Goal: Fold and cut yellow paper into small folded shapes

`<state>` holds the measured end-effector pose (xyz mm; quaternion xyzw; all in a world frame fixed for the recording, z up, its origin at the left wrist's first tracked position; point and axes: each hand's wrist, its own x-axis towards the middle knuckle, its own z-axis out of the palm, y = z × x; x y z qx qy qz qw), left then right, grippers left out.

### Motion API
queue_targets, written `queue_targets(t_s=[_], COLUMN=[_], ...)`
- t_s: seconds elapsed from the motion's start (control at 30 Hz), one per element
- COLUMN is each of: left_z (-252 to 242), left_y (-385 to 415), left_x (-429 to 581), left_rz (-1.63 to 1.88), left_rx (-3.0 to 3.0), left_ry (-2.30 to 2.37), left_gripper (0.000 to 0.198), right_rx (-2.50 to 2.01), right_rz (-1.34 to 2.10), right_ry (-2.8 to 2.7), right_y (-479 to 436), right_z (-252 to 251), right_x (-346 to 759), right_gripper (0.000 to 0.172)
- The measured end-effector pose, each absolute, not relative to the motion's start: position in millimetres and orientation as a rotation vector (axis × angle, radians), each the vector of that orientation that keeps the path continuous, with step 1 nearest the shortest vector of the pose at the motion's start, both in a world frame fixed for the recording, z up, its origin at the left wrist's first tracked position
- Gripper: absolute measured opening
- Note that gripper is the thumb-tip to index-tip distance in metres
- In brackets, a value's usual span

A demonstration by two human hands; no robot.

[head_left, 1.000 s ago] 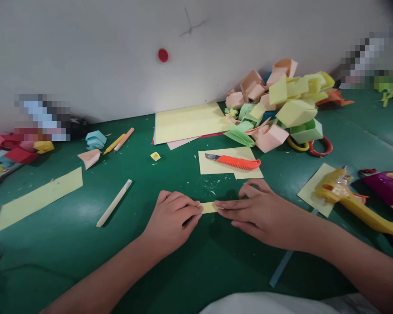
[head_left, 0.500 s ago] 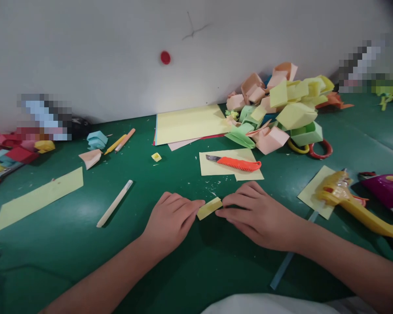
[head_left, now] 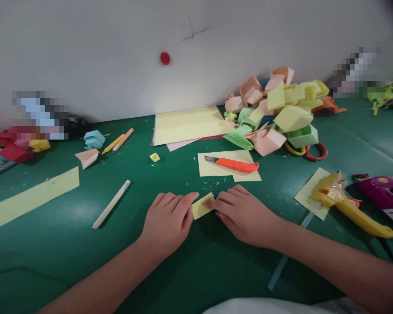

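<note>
A small folded strip of yellow paper (head_left: 202,206) lies between my hands over the green table (head_left: 196,270). My left hand (head_left: 170,218) pinches its left end, with the thumb raised near the top corner. At the right end, my right hand (head_left: 242,213) closes its fingers on the strip. Just beyond the hands, an orange box cutter (head_left: 237,165) with its blade out rests on pale yellow paper (head_left: 212,170). A tiny yellow folded box (head_left: 155,157) sits further left.
Yellow sheets (head_left: 190,124) and a heap of folded papers (head_left: 293,117) lie by the wall. At right are scissors (head_left: 317,151), a yellow glue gun (head_left: 353,207) and a purple tool (head_left: 383,194). A white stick (head_left: 111,205) and yellow strip (head_left: 36,196) lie left.
My right hand has shifted slightly left, its fingers now over the strip's right end. My left thumb has lifted a little, and the strip looks more open. The view has moved slightly.
</note>
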<state>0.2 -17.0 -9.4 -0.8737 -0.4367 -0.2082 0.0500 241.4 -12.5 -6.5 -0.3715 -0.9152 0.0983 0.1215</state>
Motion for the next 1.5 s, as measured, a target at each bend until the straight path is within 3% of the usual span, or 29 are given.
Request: queue_targets(t_s=[0.23,0.57,0.7,1.13,1.5], left_z=[-8.1,-6.5,-7.0,-6.9,-10.9], left_y=[-15.7,-11.0,-8.2,-12.3,-1.7], left_x=[0.2,0.3,-1.5,-3.5,-6.2], left_rz=[-0.457,-0.525,-0.577,-0.506,-0.566], left_rx=[-2.696,-2.871,-2.893,-2.599,-2.700], left_ry=[-1.251,-1.508,-1.620,-1.161,-1.703], left_gripper=[0.024,0.021,0.019,0.022,0.013], right_rx=[-1.109,-1.003,-0.876,-0.827,-0.837], right_rz=[0.285,0.391,0.289,0.271,0.366], right_ry=[-2.630,-2.466,-2.509,-2.558,-2.606], right_y=[-10.5,-7.0,-5.9,-7.4,-7.7], right_z=[-8.2,-16.8,-16.8,-4.7,-9.9], right_x=[235.6,240.3,245.5,254.7,250.6], right_gripper=[0.028,0.009,0.017,0.027,0.022])
